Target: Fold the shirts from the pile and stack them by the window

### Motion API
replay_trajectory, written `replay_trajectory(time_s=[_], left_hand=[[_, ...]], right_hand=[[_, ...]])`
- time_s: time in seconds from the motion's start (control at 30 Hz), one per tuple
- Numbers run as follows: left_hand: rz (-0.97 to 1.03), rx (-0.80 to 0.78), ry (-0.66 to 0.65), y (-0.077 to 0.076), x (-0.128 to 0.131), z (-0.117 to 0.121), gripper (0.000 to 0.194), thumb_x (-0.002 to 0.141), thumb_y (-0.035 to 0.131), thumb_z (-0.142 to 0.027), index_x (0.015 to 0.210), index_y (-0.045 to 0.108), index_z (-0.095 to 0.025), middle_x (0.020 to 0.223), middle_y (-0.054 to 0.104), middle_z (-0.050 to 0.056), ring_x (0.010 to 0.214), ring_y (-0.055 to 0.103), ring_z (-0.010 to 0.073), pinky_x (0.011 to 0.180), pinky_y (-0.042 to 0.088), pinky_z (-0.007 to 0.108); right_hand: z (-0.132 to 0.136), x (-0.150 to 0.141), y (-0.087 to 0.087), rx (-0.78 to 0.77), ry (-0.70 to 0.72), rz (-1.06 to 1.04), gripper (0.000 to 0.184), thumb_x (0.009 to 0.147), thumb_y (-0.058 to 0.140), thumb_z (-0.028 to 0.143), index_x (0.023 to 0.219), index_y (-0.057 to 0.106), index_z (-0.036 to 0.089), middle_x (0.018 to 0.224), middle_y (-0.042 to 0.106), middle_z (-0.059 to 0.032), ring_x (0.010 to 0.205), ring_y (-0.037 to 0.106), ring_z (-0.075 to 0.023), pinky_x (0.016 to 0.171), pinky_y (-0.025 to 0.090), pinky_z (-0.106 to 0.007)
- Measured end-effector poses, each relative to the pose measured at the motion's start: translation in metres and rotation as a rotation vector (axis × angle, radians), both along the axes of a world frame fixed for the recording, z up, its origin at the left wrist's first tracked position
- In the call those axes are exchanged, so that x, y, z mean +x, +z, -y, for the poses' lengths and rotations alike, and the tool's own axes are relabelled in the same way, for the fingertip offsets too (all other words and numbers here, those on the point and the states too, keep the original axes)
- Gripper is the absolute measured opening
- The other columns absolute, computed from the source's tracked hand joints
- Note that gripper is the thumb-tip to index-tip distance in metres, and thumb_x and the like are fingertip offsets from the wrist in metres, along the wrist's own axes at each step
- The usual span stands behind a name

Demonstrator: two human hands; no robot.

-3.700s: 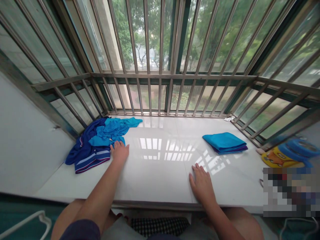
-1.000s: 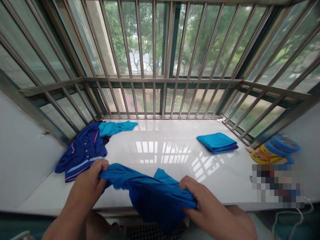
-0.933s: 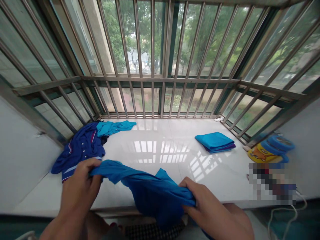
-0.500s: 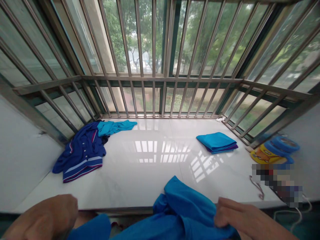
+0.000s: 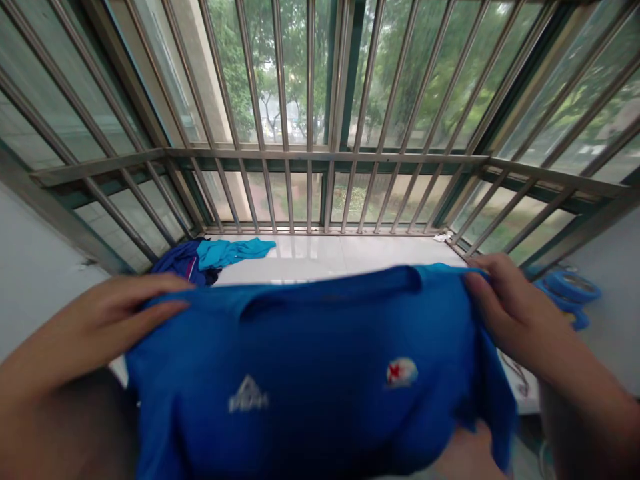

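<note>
Steel window bars (image 5: 310, 80) rise behind a white stone sill (image 5: 330, 257), where a teal garment (image 5: 233, 252) lies on a navy garment (image 5: 183, 260). A blue T-shirt (image 5: 310, 373) hangs spread in front of the sill, its shoulder edge pinched by the right hand (image 5: 510, 307), while the left hand (image 5: 110, 297) lies along the other shoulder with fingers extended, its grip unclear

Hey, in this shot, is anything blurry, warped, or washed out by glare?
In the head view, the blue shirt looks slightly soft, with its logo blurred; the window bars fan outward from wide-angle warping; the white sill shows bright glare.
</note>
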State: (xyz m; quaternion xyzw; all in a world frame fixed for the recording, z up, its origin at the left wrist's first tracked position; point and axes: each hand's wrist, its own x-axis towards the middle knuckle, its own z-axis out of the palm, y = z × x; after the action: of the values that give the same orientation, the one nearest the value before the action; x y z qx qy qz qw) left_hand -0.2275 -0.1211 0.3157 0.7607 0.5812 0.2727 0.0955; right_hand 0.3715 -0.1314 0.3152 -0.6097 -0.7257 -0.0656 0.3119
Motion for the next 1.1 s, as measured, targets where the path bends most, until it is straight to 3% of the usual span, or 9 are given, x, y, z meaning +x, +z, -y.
replay_trajectory(time_s=[0.13,0.27,0.37,0.5,0.6,0.67,0.77,0.9,1.1], left_hand=[[-0.172,0.002,0.052,-0.003,0.061,-0.139,0.046,0.098,0.06,-0.064,0.11,0.081,-0.024,0.108,0.081,0.003,0.109,0.074,0.0293,0.101,0.057,0.04],[-0.423,0.063,0.237,-0.061,0.12,-0.207,0.056,0.097,0.072,-0.035,0.151,0.062,-0.021,0.161,0.056,0.022,0.149,0.051,0.0437,0.124,0.038,0.067],[-0.422,0.057,0.175,-0.126,0.16,-0.205,0.054,0.105,0.055,-0.024,0.159,0.054,-0.022,0.174,0.042,0.019,0.16,0.039,0.0378,0.132,0.028,0.064],[-0.369,-0.046,-0.012,-0.212,0.203,-0.184,0.053,0.112,0.041,-0.038,0.162,0.053,-0.024,0.176,0.043,0.014,0.163,0.038,0.0329,0.134,0.029,0.059],[-0.367,-0.189,0.025,-0.26,0.208,-0.171,0.061,0.111,0.041,-0.048,0.166,0.049,-0.024,0.18,0.033,0.014,0.167,0.031,0.0356,0.133,0.028,0.063],[-0.366,-0.256,0.083,-0.283,0.197,-0.164,0.066,0.111,0.039,-0.054,0.169,0.044,-0.024,0.182,0.028,0.015,0.168,0.028,0.0358,0.133,0.025,0.065],[-0.366,-0.268,0.121,-0.303,0.172,-0.149,0.07,0.111,0.035,-0.06,0.172,0.039,-0.026,0.183,0.024,0.011,0.169,0.025,0.0335,0.135,0.021,0.063],[-0.379,-0.257,0.193,-0.314,0.142,-0.124,0.072,0.11,0.034,-0.063,0.173,0.037,-0.028,0.183,0.026,0.009,0.169,0.027,0.0339,0.135,0.023,0.062],[-0.381,-0.254,0.306,-0.314,0.119,-0.1,0.077,0.108,0.036,-0.065,0.173,0.038,-0.024,0.183,0.025,0.013,0.169,0.026,0.037,0.135,0.022,0.063]], right_hand=[[-0.139,-0.03,-0.012,-0.152,-0.134,0.126,0.025,0.107,0.053,0.038,0.114,0.068,0.019,0.106,0.072,-0.0152,0.098,0.069,-0.0312,0.086,0.054,-0.04],[-0.207,-0.065,-0.039,-0.092,-0.334,0.215,0.032,0.104,0.053,0.019,0.132,0.067,0.011,0.147,0.058,-0.0292,0.124,0.06,-0.0386,0.097,0.052,-0.05],[-0.2,-0.096,-0.084,-0.16,-0.273,0.212,0.039,0.106,0.052,0.022,0.143,0.062,0.013,0.155,0.054,-0.0261,0.131,0.058,-0.0373,0.101,0.053,-0.048],[-0.157,-0.133,-0.179,-0.345,-0.065,0.264,0.047,0.111,0.046,0.033,0.153,0.058,0.014,0.165,0.05,-0.0227,0.145,0.051,-0.0355,0.119,0.044,-0.05],[-0.128,-0.143,-0.244,-0.533,-0.041,0.269,0.06,0.113,0.045,0.045,0.165,0.048,0.017,0.177,0.036,-0.0193,0.162,0.033,-0.0377,0.128,0.031,-0.061],[-0.118,-0.136,-0.272,-0.631,-0.071,0.265,0.066,0.113,0.042,0.052,0.171,0.04,0.021,0.182,0.028,-0.0154,0.167,0.024,-0.0373,0.13,0.025,-0.065],[-0.121,-0.104,-0.289,-0.677,-0.148,0.279,0.069,0.114,0.032,0.058,0.175,0.032,0.027,0.184,0.021,-0.0095,0.169,0.019,-0.0349,0.132,0.019,-0.064],[-0.138,-0.048,-0.287,-0.687,-0.322,0.265,0.069,0.114,0.024,0.059,0.176,0.031,0.029,0.184,0.02,-0.0081,0.169,0.02,-0.0345,0.132,0.018,-0.066],[-0.142,-0.004,-0.282,-0.539,-0.438,0.132,0.064,0.112,0.04,0.048,0.16,0.053,0.007,0.166,0.048,-0.0293,0.153,0.044,-0.0404,0.122,0.037,-0.059]])
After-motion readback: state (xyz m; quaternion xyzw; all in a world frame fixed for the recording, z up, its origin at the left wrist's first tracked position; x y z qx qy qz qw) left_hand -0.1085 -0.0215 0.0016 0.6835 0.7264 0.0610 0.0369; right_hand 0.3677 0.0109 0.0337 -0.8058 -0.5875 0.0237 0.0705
